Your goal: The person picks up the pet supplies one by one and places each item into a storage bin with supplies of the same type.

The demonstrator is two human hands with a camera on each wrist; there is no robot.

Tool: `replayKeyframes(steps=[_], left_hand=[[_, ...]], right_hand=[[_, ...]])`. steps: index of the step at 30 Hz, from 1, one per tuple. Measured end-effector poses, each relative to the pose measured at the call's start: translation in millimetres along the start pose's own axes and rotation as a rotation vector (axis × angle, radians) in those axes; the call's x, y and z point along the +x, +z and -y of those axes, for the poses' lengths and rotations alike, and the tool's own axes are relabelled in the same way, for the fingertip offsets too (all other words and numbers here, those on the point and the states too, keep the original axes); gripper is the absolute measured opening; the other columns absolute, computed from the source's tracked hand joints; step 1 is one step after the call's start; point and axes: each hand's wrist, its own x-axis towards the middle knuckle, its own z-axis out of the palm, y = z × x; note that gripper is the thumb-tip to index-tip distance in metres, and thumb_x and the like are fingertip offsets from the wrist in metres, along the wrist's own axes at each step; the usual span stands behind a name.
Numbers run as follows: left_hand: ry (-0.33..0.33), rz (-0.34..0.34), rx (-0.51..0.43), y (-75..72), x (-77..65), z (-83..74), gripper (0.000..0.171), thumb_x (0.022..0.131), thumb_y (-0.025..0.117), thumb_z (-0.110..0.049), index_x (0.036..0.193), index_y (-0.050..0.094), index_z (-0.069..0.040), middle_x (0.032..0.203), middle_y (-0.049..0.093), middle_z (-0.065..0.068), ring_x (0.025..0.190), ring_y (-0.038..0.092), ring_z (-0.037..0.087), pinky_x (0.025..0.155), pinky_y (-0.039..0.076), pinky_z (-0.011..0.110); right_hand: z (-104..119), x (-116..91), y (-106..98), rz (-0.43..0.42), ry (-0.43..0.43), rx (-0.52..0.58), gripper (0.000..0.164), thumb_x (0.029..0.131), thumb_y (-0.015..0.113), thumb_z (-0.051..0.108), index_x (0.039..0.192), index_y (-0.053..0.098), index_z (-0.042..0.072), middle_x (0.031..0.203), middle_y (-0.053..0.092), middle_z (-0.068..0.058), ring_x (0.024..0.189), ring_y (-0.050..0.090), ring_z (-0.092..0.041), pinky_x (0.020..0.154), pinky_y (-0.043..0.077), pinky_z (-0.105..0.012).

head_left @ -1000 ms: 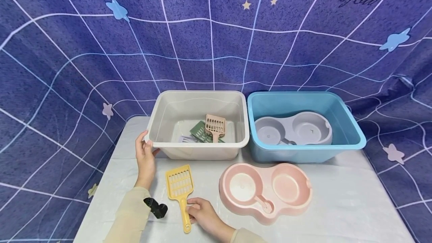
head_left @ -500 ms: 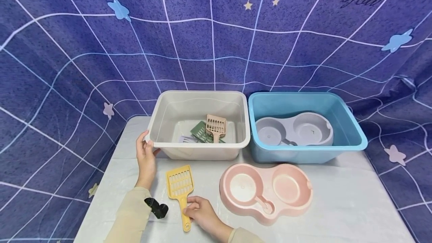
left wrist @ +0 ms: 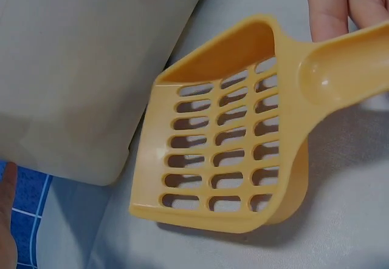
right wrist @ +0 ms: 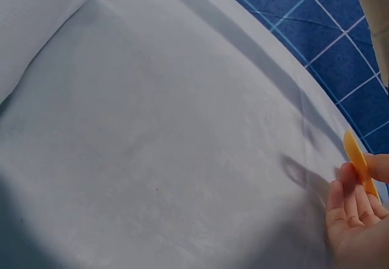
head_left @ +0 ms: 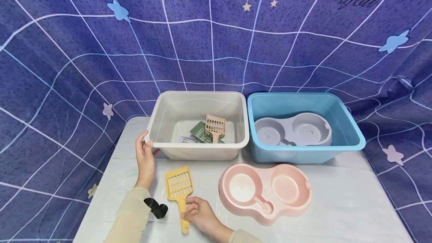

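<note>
In the head view, my left hand [head_left: 146, 164] holds the front left corner of a grey litter box [head_left: 195, 152], its thumb on the front rim and a finger along the left side. My right hand [head_left: 204, 215] pinches the handle of a yellow litter scoop [head_left: 179, 183] between thumb and fingers. The slotted head of that scoop points away from me, in front of the grey box. The left wrist view shows the scoop's slotted head [left wrist: 225, 141] tilted above the table. At the right edge of the right wrist view, my fingers pinch its handle [right wrist: 355, 153].
Beige [head_left: 215, 125] and green [head_left: 200, 132] scoops lie in the grey box. Beside it stands a blue litter box [head_left: 303, 156] holding a grey double pet bowl [head_left: 287, 123]. A pink double pet bowl [head_left: 266, 183] sits before them on the white-covered table [head_left: 344, 198].
My right thumb has come further over the scoop's handle, and the scoop has shifted very slightly. My left hand stays on the grey litter box corner.
</note>
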Motion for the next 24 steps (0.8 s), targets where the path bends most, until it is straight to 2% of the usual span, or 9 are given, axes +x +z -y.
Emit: replayKeyframes(steps=[8, 15, 18, 24], left_hand=[[0.006, 0.002, 0.001, -0.1, -0.4, -0.9, 0.042, 0.106, 0.035, -0.012, 0.148, 0.036, -0.012, 0.133, 0.049, 0.009, 0.112, 0.053, 0.013, 0.087, 0.050, 0.021], [-0.007, 0.023, -0.015, 0.0, -1.8, -2.6, 0.043, 0.106, 0.034, -0.011, 0.149, 0.035, -0.013, 0.140, 0.046, 0.012, 0.120, 0.050, 0.024, 0.089, 0.049, 0.022], [-0.005, 0.021, -0.011, 0.4, -1.7, -3.1, 0.043, 0.106, 0.034, -0.012, 0.149, 0.034, -0.012, 0.140, 0.046, 0.013, 0.120, 0.050, 0.024, 0.089, 0.050, 0.023], [0.002, 0.016, -0.005, 0.4, -0.6, -1.8, 0.043, 0.106, 0.035, -0.012, 0.150, 0.034, -0.012, 0.140, 0.045, 0.014, 0.117, 0.051, 0.018, 0.087, 0.049, 0.022]], right_hand=[[2, -3, -2, 0.013, -0.018, -0.006, 0.036, 0.078, 0.074, -0.005, 0.112, 0.063, -0.004, 0.075, 0.059, 0.000, 0.067, 0.056, -0.009, 0.058, 0.045, -0.015], [7, -5, -4, 0.022, -0.019, 0.012, 0.035, 0.079, 0.073, -0.005, 0.113, 0.063, -0.004, 0.076, 0.059, 0.000, 0.068, 0.057, -0.010, 0.058, 0.045, -0.015], [8, -6, -6, 0.025, -0.007, 0.016, 0.036, 0.080, 0.073, -0.005, 0.115, 0.062, -0.005, 0.077, 0.059, -0.001, 0.069, 0.057, -0.010, 0.058, 0.045, -0.015], [12, -8, -9, 0.027, 0.001, 0.001, 0.037, 0.081, 0.073, -0.004, 0.116, 0.062, -0.006, 0.078, 0.059, -0.001, 0.069, 0.057, -0.011, 0.058, 0.045, -0.015]])
